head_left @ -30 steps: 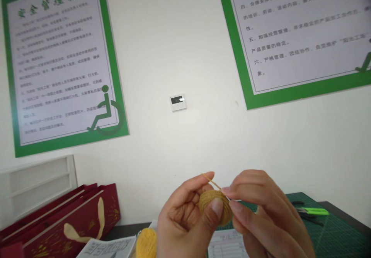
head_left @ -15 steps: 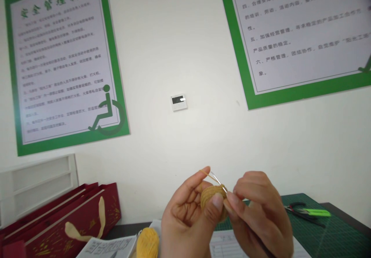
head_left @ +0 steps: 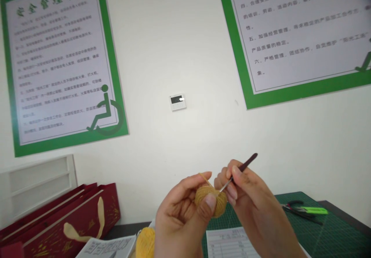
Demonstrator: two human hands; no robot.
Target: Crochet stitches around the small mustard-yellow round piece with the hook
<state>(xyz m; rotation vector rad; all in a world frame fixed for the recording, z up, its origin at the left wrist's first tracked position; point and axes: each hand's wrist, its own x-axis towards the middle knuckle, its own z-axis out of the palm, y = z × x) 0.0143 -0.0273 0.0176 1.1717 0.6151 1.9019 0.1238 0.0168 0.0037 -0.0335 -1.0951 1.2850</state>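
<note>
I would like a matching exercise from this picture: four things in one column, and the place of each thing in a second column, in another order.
Things:
1. crochet hook
2. round yellow crocheted piece
3. green-handled snips
4. yellow yarn ball

Places:
A. on the green cutting mat
B. in the right hand
C. in the left hand
D. beside the printed sheet

Pairs: 1-B, 2-C, 3-A, 4-D

a white wall (head_left: 174, 49) fills the frame, with a green-bordered poster (head_left: 58, 61) at upper left, another poster (head_left: 295, 30) at upper right, a small wall panel (head_left: 177, 101) between them, and a white rack (head_left: 36, 184) at lower left.
</note>
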